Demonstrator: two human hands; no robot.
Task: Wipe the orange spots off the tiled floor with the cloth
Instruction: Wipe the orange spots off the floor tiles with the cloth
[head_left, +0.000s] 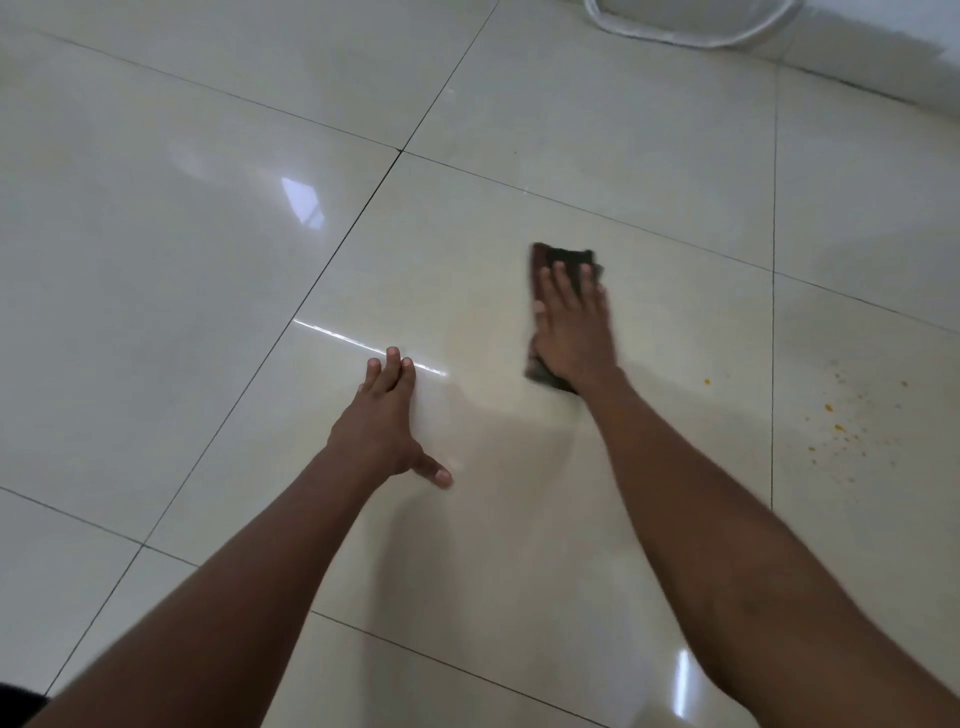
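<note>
A dark folded cloth lies flat on the glossy cream tiled floor, right of centre. My right hand presses down on it with straight fingers, covering most of it. My left hand rests flat on the bare tile to the left, fingers straight and thumb spread. Orange spots are scattered over the tile at the right, with one lone speck nearer the cloth. The cloth sits well to the left of those spots.
Dark grout lines cross the floor between the large tiles. A white rounded object stands at the top edge. A pale wall base runs along the top right. Something black shows at the bottom left corner.
</note>
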